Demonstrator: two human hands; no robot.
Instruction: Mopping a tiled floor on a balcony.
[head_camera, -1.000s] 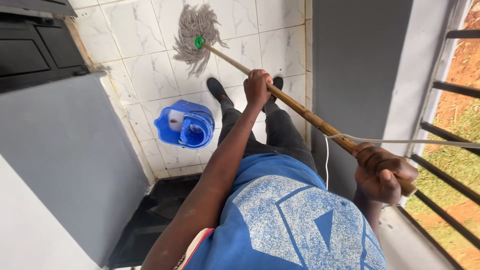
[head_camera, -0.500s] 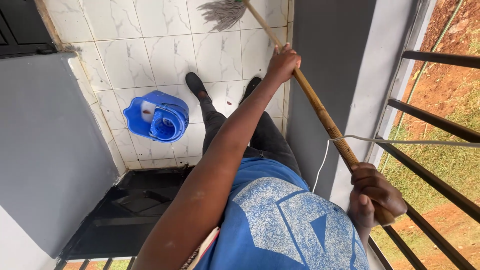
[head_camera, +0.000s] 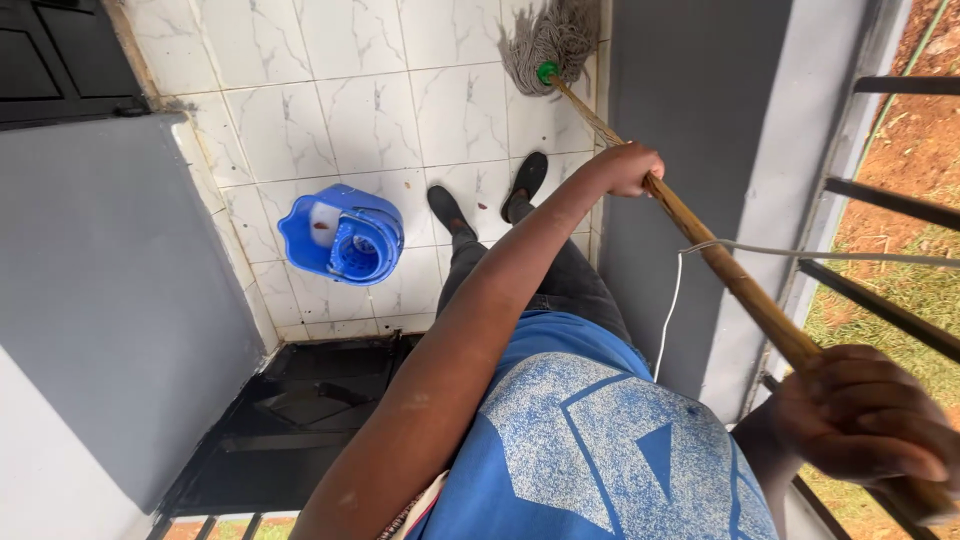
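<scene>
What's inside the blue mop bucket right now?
The blue mop bucket shows a round blue wringer basket and a white section with a dark speck. Any water below is hidden.

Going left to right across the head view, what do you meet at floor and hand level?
Grey wall → blue mop bucket → black shoes → left hand on the wooden mop handle → right hand at the handle's end → metal railing bars.

Grey string mop head (head_camera: 553, 42) on the white tiled floor (head_camera: 370, 120) at twelve o'clock, blue plastic mop bucket (head_camera: 343, 234) at ten o'clock of the black shoes (head_camera: 487, 194), dark metal railing (head_camera: 890, 200) at three o'clock.
</scene>
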